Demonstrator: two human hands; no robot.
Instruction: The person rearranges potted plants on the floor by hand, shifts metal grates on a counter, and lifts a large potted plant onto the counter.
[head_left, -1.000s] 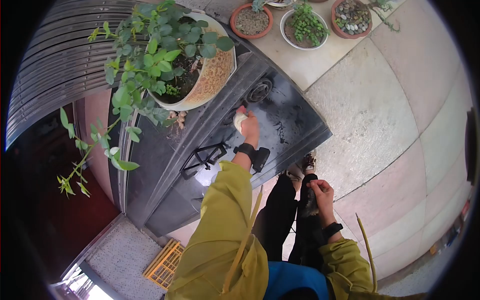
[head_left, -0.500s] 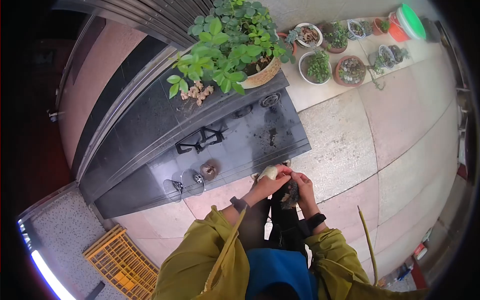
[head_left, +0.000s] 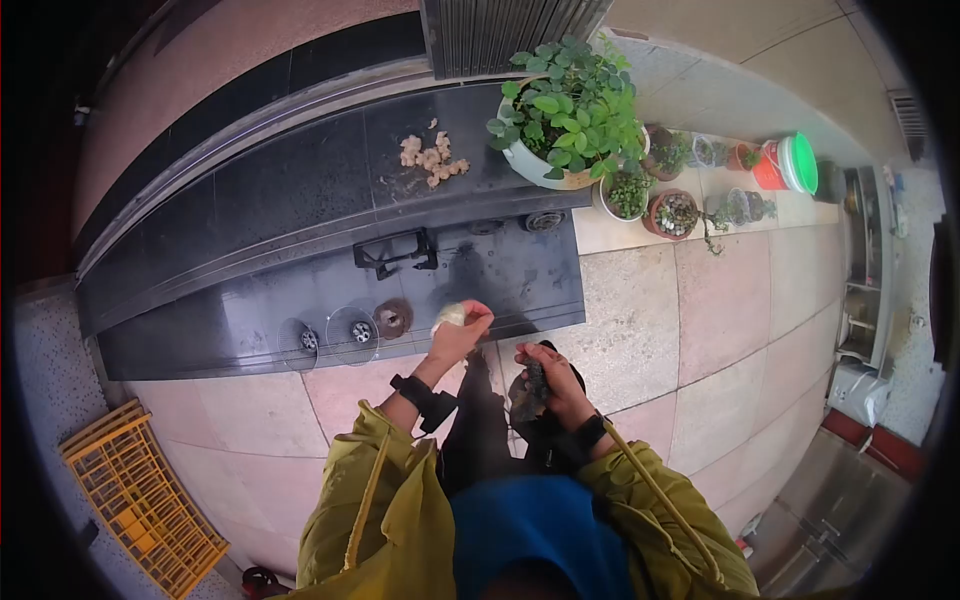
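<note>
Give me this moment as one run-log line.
left hand: holds pale wad | right hand: holds dark rough item | hands: apart | nearby: black pan support on dark stovetop

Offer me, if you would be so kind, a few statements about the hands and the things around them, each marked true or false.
1. The left hand holds a pale thing. True.
2. The right hand is empty. False: the right hand holds a dark thing.
3. The two hands are pressed together. False: there is a gap between them.
4. A black metal stand sits on the dark surface. True.
5. The yellow rack appears at the upper right of the picture. False: it is at the lower left.
6. A leafy plant grows in a pot. True.
</note>
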